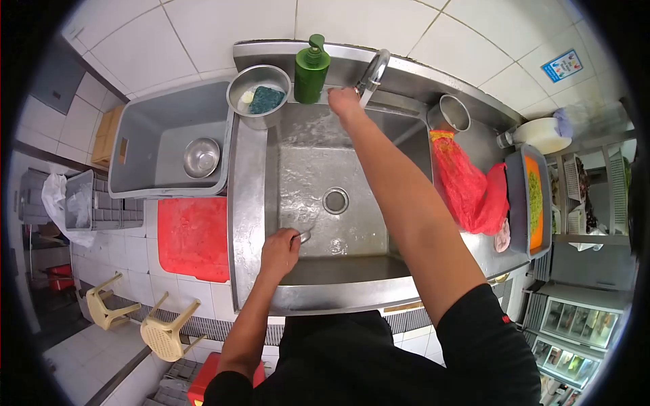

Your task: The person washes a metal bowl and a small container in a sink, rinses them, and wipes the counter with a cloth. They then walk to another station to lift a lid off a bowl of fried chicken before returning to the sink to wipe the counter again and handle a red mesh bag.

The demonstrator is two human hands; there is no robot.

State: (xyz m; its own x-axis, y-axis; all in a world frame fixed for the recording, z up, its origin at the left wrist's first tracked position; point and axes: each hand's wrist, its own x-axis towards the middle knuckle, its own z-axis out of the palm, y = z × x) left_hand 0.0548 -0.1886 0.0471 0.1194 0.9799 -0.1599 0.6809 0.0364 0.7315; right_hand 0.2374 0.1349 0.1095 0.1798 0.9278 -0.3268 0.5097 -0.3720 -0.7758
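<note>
Over the left front part of the metal sink [305, 169], my left hand [279, 254] is closed around a small metal utensil [305, 236], whose shiny end sticks out to the right. My right hand [345, 101] is at the back of the sink, at the base of the chrome faucet [373, 71]; its fingers are bent and partly hidden, and what they touch is too small to make out. A green pump bottle [311, 74] stands just left of that hand. Left of the bottle, a metal pot [238, 84] holds a blue-green scouring pad [267, 99].
A grey tub [128, 162] with a metal bowl [202, 158] lies left of the sink, above a red lid [193, 237]. On the right are a metal container [449, 114], a red mesh bag [467, 186] and a grey-rimmed tray [518, 203]. Plastic stools [162, 336] stand lower left.
</note>
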